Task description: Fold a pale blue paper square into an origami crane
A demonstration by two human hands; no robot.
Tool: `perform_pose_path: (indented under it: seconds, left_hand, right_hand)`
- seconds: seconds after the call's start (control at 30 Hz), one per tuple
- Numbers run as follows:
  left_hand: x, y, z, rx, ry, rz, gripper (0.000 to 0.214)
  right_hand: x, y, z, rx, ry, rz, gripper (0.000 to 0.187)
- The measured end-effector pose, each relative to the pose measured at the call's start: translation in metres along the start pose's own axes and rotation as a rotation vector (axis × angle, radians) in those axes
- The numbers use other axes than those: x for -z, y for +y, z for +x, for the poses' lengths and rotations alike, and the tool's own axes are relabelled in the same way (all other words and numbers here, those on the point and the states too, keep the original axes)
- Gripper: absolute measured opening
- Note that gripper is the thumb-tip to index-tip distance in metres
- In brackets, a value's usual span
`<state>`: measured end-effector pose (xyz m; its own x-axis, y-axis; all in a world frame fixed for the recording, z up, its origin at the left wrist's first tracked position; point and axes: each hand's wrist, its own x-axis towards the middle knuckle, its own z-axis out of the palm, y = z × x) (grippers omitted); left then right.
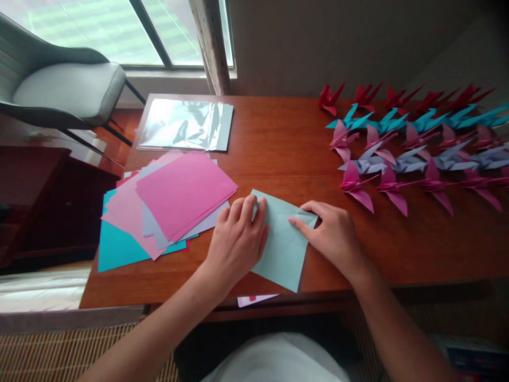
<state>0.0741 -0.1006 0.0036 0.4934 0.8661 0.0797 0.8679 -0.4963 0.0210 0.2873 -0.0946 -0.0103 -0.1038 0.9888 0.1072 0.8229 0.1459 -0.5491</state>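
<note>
A pale blue-green square of origami paper point(284, 249) with faint crease lines lies turned at an angle near the table's front edge. My left hand point(238, 239) presses on its left side, the fingers bent and close together, the thumb lying on the sheet. At the paper's right corner, my right hand point(334, 233) pinches the edge between thumb and forefinger. The part of the sheet under my left fingers is hidden.
Left of my hands lies a fanned stack of coloured paper point(186, 191), with a clear plastic pack of paper point(178, 124) behind it. Rows of folded paper cranes point(397, 143) stand at the right on the wooden table point(274, 143). A chair point(71, 90) stands by the window.
</note>
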Motion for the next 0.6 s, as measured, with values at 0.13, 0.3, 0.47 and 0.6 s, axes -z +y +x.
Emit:
perform_pose_path:
  seconds: [0.13,0.3,0.47,0.6]
  left_hand:
    - [0.002,-0.005,0.006,-0.062,-0.024,-0.014,0.048]
    - [-0.001,-0.01,0.015,-0.15,-0.003,-0.014,0.046]
    - [-0.005,-0.014,0.017,-0.104,0.049,-0.047,0.038]
    - [-0.001,-0.015,0.017,-0.02,0.022,0.002,0.045]
  right_hand:
    - [-0.001,0.002,-0.009,0.129,0.039,0.048,0.012]
    - [-0.003,0.003,-0.016,0.215,0.107,-0.008,0.006]
    - [-0.006,0.001,-0.019,0.305,0.125,-0.149,0.02]
    - [-0.008,0.002,-0.021,0.414,0.101,-0.173,0.043]
